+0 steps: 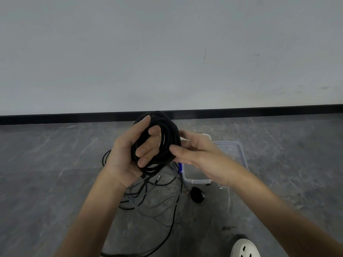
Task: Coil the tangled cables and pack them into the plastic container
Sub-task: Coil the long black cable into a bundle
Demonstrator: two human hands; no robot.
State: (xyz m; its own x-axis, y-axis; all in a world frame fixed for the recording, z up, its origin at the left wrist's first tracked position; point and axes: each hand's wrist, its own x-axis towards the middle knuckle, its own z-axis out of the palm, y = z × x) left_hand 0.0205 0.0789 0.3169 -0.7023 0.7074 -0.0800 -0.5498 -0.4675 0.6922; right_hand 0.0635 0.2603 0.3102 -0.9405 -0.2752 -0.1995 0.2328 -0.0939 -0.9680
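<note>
My left hand (128, 154) grips a thick coil of black cable (167, 134), fingers threaded through its middle, held up over the floor. My right hand (194, 151) pinches the coil's right side between thumb and fingers. Below the hands a tangle of black and grey cables (148, 199) lies on the floor, with one black strand trailing toward the bottom edge. The clear plastic container (196, 180) sits on the floor just right of the tangle, partly hidden by my right forearm.
The container's clear lid with blue clips (235, 149) lies beside it on the right. A small black round object (197, 194) rests on the grey floor in front of the container. A white perforated shoe (245, 248) shows at the bottom right. The wall with a black baseboard (74, 118) runs behind.
</note>
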